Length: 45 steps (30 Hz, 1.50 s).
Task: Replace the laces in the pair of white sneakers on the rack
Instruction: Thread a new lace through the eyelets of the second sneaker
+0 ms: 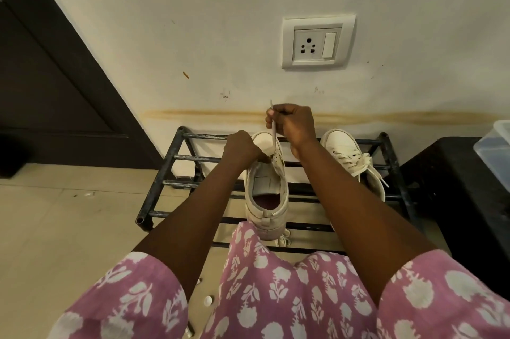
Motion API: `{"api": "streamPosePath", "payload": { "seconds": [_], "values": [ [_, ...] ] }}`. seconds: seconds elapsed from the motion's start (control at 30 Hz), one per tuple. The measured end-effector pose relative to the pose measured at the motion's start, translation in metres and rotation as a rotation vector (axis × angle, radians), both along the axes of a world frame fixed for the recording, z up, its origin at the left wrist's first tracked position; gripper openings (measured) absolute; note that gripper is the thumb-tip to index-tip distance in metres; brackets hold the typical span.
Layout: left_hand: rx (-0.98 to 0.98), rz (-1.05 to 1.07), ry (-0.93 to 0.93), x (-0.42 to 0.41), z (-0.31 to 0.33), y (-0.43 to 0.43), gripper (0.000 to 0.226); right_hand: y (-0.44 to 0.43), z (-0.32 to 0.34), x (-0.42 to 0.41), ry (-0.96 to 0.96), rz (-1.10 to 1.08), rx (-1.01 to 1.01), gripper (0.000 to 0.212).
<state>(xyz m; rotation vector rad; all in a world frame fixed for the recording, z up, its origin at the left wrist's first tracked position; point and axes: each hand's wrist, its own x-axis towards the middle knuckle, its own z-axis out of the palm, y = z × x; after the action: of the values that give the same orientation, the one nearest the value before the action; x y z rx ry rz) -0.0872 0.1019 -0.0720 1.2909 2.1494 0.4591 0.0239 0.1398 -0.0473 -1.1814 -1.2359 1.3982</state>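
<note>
Two hands work on a white low-top sneaker (265, 182) standing heel-first toward the viewer on a black metal bar rack (193, 158). The left hand (242, 149) grips its eyelet flap with curled fingers; the right hand (292, 124), above the toe, pinches a thin white lace (273, 135) held upright from the eyelets. A second, laced white sneaker (350, 156) stands right of the right forearm. A white wall socket (317, 42) sits above.

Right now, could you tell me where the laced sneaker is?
In the head view, the laced sneaker rests on the right side of the black rack, toe toward the wall, right of the other sneaker.
</note>
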Motion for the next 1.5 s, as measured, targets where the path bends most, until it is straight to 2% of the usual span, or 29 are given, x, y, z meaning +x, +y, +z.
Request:
{"api": "streamPosePath", "payload": {
  "seconds": [0.1, 0.17, 0.23, 0.4, 0.47, 0.6, 0.73, 0.8, 1.1, 1.3, 1.4, 1.5],
  "values": [
    [0.022, 0.012, 0.044, 0.002, -0.002, 0.000, 0.038, 0.006, 0.024, -0.004, 0.134, -0.035, 0.023, 0.014],
    [0.068, 0.020, 0.060, -0.002, -0.003, 0.000, 0.024, 0.010, 0.034, -0.005, 0.145, -0.045, 0.070, 0.011],
    [0.070, 0.072, -0.035, -0.010, -0.009, 0.000, 0.032, 0.010, 0.034, -0.005, -0.024, -0.025, 0.155, 0.009],
    [0.148, 0.334, -0.507, -0.031, -0.018, -0.010, 0.035, -0.002, 0.008, -0.006, -0.586, 0.224, 0.277, 0.017],
    [0.152, 0.368, -0.653, -0.034, -0.019, -0.015, 0.016, -0.009, -0.006, -0.008, -0.709, 0.285, 0.283, 0.016],
    [0.132, 0.391, -0.808, -0.037, -0.020, -0.020, 0.009, -0.015, -0.022, -0.015, -0.864, 0.290, 0.306, 0.012],
    [0.157, 0.400, -0.789, -0.036, -0.022, -0.018, 0.005, -0.018, -0.026, -0.021, -0.946, 0.324, 0.315, 0.016],
    [0.166, 0.394, -0.767, -0.036, -0.023, -0.015, 0.011, -0.019, -0.029, -0.021, -0.967, 0.325, 0.303, 0.016],
    [0.140, 0.321, -0.687, -0.034, -0.026, -0.011, 0.016, -0.019, -0.034, -0.018, -0.967, 0.249, 0.219, 0.021],
    [0.132, 0.321, -0.680, -0.036, -0.027, -0.009, 0.013, -0.018, -0.030, -0.024, -0.989, 0.264, 0.173, 0.021],
    [0.132, 0.348, -0.734, -0.033, -0.028, -0.011, 0.004, -0.017, -0.031, -0.023, -0.984, 0.266, 0.158, 0.021],
    [0.149, 0.404, -0.769, -0.030, -0.032, -0.015, 0.010, -0.018, -0.032, -0.020, -0.939, 0.264, 0.149, 0.019]
  ]
}}
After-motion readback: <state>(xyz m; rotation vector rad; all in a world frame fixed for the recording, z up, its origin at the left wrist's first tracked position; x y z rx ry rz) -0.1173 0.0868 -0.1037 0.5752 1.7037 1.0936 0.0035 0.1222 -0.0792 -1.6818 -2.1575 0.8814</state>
